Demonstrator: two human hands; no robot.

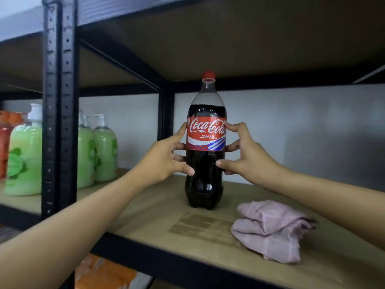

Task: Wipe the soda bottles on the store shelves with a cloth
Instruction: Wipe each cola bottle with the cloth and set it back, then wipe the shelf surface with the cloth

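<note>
Both hands, the left hand (166, 157) and the right hand (248, 155), grip one upright Coca-Cola bottle (206, 142) from either side, fingers curled round its red label reading "Coca-Cola" and "RASA ASLI KURANG GULA". The bottle, red-capped, stands on the brown shelf (145, 215). Near its right lies one crumpled pink cloth (270, 230); beyond the black upright post (59, 101) stand three green pump soap bottles (104, 151).

Green soap bottles (104, 151); perhaps orange ones (5, 142)

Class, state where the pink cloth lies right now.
In the head view, the pink cloth lies crumpled on the shelf board, right of the cola bottle, near the front edge.
</note>
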